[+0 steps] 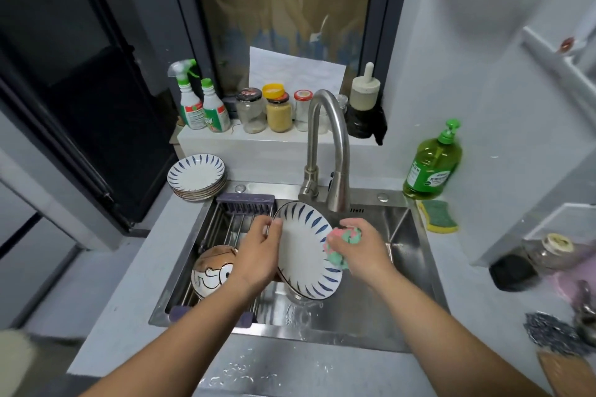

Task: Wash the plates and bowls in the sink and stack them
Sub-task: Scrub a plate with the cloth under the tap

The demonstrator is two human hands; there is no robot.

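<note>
plate (306,255) is held tilted over sink (407,237) by left grip (258,253) so its face can be reached | cloth (348,234) is bunched in right grip (366,256) for wiping

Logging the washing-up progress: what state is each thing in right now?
plate: tilted over the sink, left hand gripping its rim.
cloth: bunched in the right hand, pressed on the plate.
plate stack: piled on the counter, left of the sink.
bowl: tipped over on the rack.
soap bottle: upright, nearly full.
sponge: lying flat on the counter.
</note>
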